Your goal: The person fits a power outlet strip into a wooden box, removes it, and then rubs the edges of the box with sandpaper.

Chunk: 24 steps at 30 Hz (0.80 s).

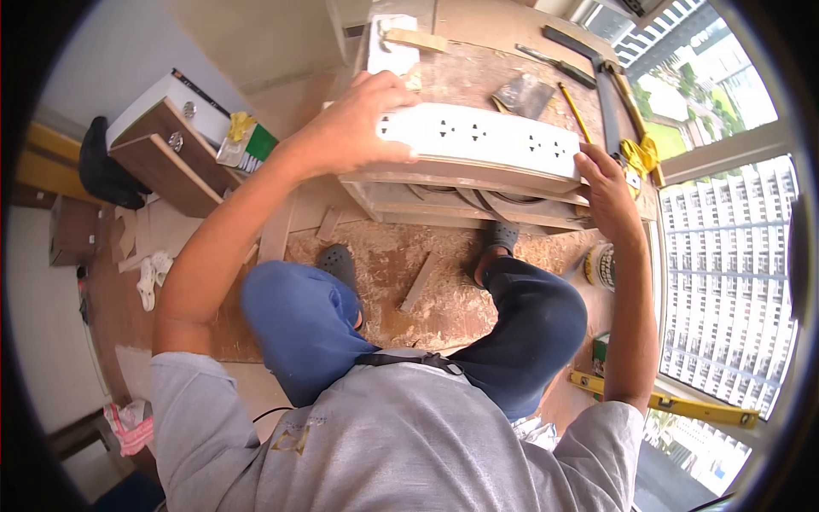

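Note:
A long white socket strip (502, 132) with several outlet openings lies lengthwise along the front of the wooden workbench (478, 72). My left hand (363, 124) is wrapped over its left end, thumb along the front edge and fingers over the top. At the right end, my right hand (604, 183) grips the corner with the thumb on top. A brown wooden edge shows just under the strip's front. Behind the strip lie a dark flat piece (524, 94) and a yellow pencil (574, 111).
Toward the back right of the bench are a dark-handled tool (559, 66), a long metal blade (607, 102) and a yellow bundle (640, 158). A wooden-handled tool (415, 39) is at the back left. Drawers (175, 141) stand left; a yellow spirit level (682, 408) is right. Shavings cover the floor.

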Motion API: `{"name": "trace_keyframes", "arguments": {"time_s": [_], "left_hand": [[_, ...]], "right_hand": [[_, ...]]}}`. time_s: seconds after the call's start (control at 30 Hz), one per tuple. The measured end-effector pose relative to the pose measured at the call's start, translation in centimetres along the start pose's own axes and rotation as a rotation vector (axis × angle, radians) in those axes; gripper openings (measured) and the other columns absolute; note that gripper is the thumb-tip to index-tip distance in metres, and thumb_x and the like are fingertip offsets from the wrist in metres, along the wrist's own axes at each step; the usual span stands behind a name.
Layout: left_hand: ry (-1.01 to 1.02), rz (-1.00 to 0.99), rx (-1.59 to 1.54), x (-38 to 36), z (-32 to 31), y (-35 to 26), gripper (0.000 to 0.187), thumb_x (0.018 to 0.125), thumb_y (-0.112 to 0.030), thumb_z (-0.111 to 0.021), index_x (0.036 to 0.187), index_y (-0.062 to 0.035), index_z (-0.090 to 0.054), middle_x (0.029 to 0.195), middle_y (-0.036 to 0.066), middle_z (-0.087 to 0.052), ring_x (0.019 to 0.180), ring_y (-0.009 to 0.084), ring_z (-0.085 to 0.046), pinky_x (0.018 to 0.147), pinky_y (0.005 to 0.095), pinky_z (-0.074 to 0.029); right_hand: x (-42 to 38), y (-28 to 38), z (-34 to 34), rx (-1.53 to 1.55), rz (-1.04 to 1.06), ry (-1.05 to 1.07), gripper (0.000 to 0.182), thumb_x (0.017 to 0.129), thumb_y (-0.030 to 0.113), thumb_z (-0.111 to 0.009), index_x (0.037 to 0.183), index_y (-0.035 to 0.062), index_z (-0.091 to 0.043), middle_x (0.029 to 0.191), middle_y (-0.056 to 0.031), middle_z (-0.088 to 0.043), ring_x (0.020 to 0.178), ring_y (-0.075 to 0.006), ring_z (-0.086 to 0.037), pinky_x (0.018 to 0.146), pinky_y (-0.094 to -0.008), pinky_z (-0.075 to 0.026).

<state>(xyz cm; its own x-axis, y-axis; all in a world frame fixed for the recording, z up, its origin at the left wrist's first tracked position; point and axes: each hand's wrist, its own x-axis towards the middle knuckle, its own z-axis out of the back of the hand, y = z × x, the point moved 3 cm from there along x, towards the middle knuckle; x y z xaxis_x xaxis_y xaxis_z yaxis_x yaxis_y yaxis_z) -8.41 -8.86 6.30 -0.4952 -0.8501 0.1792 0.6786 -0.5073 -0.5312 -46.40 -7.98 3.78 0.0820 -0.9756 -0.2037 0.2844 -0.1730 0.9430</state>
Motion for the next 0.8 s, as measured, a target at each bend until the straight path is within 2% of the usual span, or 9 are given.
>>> {"name": "trace_keyframes", "arguments": {"time_s": [0.23,0.4,0.53,0.6,0.63,0.7,0.8], "left_hand": [[0.047,0.062,-0.038,0.2,0.4,-0.7,0.07,0.073,-0.03,-0.086,0.132,0.0007,-0.064,0.131,0.01,-0.056,0.131,0.0294,-0.046,0.115,0.0398,-0.038],[0.038,0.01,-0.028,0.0,0.4,0.0,0.084,0.073,-0.039,-0.09,0.141,0.0008,-0.059,0.134,0.012,-0.057,0.133,0.0316,-0.045,0.117,0.0396,-0.036],[0.036,0.011,0.011,-0.4,0.1,-0.8,0.088,0.074,-0.037,-0.09,0.146,-0.0003,-0.055,0.14,0.013,-0.052,0.133,0.032,-0.045,0.117,0.0405,-0.035],[-0.099,-0.008,-0.034,-0.3,0.2,-1.5,0.081,0.079,-0.036,-0.086,0.146,-0.0009,-0.056,0.145,0.014,-0.049,0.135,0.0321,-0.046,0.118,0.0412,-0.035],[-0.099,-0.011,-0.035,0.0,0.1,-1.9,0.081,0.079,-0.036,-0.086,0.146,-0.0009,-0.056,0.145,0.014,-0.049,0.135,0.0321,-0.046,0.118,0.0412,-0.035],[-0.083,-0.179,-0.011,0.8,-0.4,-3.7,0.072,0.083,-0.034,-0.083,0.143,-0.0011,-0.058,0.143,0.014,-0.052,0.134,0.0332,-0.047,0.118,0.0425,-0.036],[-0.034,-0.275,0.029,3.2,-2.3,-6.9,0.063,0.087,-0.031,-0.08,0.139,-0.0001,-0.061,0.139,0.014,-0.056,0.134,0.0339,-0.048,0.116,0.0435,-0.038]], "right_hand": [[0.1,-0.6,0.2,-0.042,-0.013,-0.059,0.049,0.107,0.034,-0.06,0.139,-0.0018,-0.057,0.116,-0.0068,-0.065,0.103,-0.0132,-0.06,0.087,-0.0304,-0.051],[0.4,-0.8,0.2,0.037,-0.017,0.011,0.046,0.106,0.034,-0.058,0.137,-0.0003,-0.059,0.119,-0.007,-0.067,0.106,-0.0138,-0.062,0.089,-0.0314,-0.051],[0.8,-0.9,0.4,0.082,-0.075,-0.003,0.045,0.104,0.03,-0.06,0.137,-0.0004,-0.059,0.121,-0.0081,-0.067,0.106,-0.0149,-0.063,0.089,-0.0321,-0.052],[0.7,-0.2,0.2,0.086,-0.07,-0.003,0.045,0.103,0.029,-0.061,0.138,0.0001,-0.059,0.121,-0.0081,-0.067,0.107,-0.0155,-0.063,0.09,-0.0328,-0.052],[0.6,0.2,0.1,0.091,-0.066,-0.003,0.044,0.102,0.027,-0.061,0.138,0.0006,-0.06,0.121,-0.0081,-0.067,0.107,-0.0161,-0.063,0.09,-0.0335,-0.052],[0.6,0.2,0.2,0.109,-0.079,0.006,0.046,0.103,0.025,-0.062,0.141,-0.0001,-0.057,0.124,-0.0099,-0.067,0.11,-0.0172,-0.063,0.093,-0.0352,-0.052],[0.9,0.1,0.3,0.119,-0.093,0.025,0.049,0.103,0.024,-0.063,0.145,-0.0005,-0.054,0.126,-0.0118,-0.066,0.114,-0.0185,-0.063,0.096,-0.0373,-0.053]]}}
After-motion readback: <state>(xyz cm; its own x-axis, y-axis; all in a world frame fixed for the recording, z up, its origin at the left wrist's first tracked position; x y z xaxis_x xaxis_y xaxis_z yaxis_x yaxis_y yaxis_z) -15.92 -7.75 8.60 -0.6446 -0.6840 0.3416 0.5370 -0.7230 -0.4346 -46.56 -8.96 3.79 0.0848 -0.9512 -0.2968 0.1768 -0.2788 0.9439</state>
